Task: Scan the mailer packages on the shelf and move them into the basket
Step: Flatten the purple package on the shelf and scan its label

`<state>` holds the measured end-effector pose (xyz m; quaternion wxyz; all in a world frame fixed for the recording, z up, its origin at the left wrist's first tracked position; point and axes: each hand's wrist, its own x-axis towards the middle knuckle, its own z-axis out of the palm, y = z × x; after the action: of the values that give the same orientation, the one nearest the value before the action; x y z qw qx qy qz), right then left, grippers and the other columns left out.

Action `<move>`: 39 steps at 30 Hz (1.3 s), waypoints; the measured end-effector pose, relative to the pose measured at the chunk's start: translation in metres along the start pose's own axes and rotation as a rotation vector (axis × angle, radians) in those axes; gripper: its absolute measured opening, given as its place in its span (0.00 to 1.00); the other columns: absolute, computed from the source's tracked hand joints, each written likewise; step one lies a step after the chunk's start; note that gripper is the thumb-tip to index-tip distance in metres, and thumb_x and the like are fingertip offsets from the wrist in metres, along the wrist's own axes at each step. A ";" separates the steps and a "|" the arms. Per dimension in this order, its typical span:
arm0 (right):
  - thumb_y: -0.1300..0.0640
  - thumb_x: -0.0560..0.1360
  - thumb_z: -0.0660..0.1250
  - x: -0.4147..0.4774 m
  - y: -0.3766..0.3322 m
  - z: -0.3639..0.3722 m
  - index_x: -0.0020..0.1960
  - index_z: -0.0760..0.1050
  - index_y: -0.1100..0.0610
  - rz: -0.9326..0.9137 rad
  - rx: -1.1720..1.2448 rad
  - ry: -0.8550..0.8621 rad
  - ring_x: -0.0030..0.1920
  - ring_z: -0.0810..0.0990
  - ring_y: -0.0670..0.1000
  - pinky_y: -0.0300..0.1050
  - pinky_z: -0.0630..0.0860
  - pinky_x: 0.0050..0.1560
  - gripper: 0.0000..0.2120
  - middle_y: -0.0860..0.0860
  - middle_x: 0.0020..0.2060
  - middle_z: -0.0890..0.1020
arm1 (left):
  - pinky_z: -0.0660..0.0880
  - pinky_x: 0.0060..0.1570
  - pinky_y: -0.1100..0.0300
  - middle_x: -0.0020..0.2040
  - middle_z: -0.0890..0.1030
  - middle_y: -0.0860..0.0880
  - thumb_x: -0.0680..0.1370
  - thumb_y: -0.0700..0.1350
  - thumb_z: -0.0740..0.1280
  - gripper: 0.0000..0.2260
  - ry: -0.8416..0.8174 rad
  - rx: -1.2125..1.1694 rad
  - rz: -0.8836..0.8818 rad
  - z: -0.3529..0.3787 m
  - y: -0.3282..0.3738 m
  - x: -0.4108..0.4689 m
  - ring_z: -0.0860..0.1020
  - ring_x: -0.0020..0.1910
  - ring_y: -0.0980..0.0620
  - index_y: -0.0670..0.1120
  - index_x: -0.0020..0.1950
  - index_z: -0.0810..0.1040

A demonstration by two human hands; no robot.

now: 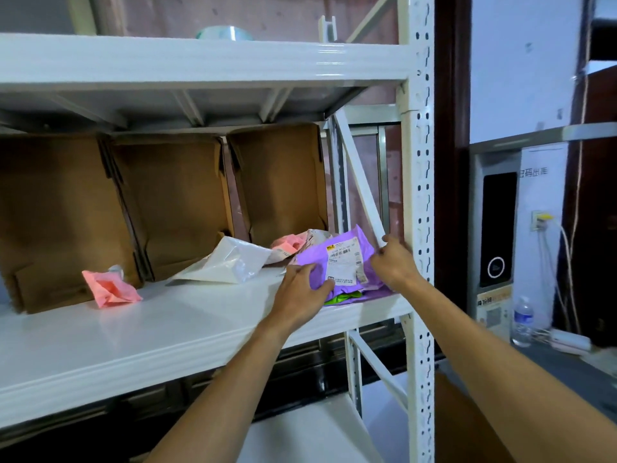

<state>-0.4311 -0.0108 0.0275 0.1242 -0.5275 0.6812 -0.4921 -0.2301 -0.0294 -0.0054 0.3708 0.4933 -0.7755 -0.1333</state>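
While the purple mailer (337,262) is lying label-up at the right end of the shelf (167,329), between both hands, the left hand (300,292) is gripping its near corner, the right hand (392,262) pinching its right edge.

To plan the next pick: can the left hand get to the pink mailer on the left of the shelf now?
Probably yes. Bare shelf lies between the left hand and the pink mailer, with nothing in the way; but the hand now holds the purple mailer.
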 end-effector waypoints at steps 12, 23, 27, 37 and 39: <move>0.45 0.84 0.43 0.011 -0.002 0.064 0.80 0.56 0.54 -0.370 -0.606 -0.357 0.79 0.55 0.54 0.55 0.50 0.78 0.28 0.51 0.80 0.57 | 0.50 0.78 0.52 0.82 0.48 0.53 0.84 0.58 0.52 0.28 -0.195 0.311 0.104 0.003 -0.005 -0.001 0.47 0.81 0.53 0.52 0.82 0.49; 0.41 0.83 0.36 0.018 0.010 0.071 0.82 0.48 0.50 -0.307 -0.653 -0.427 0.80 0.48 0.51 0.58 0.46 0.79 0.30 0.48 0.81 0.50 | 0.50 0.77 0.52 0.82 0.44 0.54 0.84 0.59 0.50 0.29 -0.316 0.287 0.045 0.001 -0.001 0.001 0.44 0.80 0.56 0.52 0.82 0.45; 0.41 0.83 0.37 0.015 0.007 0.070 0.82 0.48 0.50 -0.307 -0.639 -0.417 0.80 0.49 0.51 0.58 0.46 0.79 0.29 0.49 0.81 0.51 | 0.50 0.77 0.51 0.82 0.43 0.55 0.84 0.59 0.50 0.29 -0.310 0.281 0.055 -0.002 0.000 -0.002 0.44 0.80 0.56 0.53 0.82 0.45; 0.42 0.81 0.37 -0.016 -0.011 0.065 0.67 0.71 0.57 -0.534 -0.752 -0.045 0.68 0.73 0.56 0.57 0.61 0.74 0.31 0.56 0.67 0.76 | 0.52 0.78 0.49 0.82 0.43 0.54 0.82 0.61 0.53 0.32 -0.288 0.212 0.000 -0.015 -0.009 -0.016 0.47 0.81 0.52 0.55 0.82 0.44; 0.41 0.78 0.34 -0.022 -0.017 0.069 0.65 0.72 0.59 -0.554 -0.806 -0.014 0.66 0.74 0.57 0.57 0.62 0.72 0.36 0.57 0.65 0.78 | 0.53 0.77 0.49 0.82 0.42 0.54 0.81 0.60 0.54 0.33 -0.293 0.204 -0.013 -0.020 -0.013 -0.018 0.48 0.81 0.51 0.55 0.82 0.44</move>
<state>-0.3641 -0.0287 0.0001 -0.2211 -0.6983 0.6507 -0.2001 -0.2032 -0.0172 -0.0073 0.2011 0.5086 -0.8276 -0.1266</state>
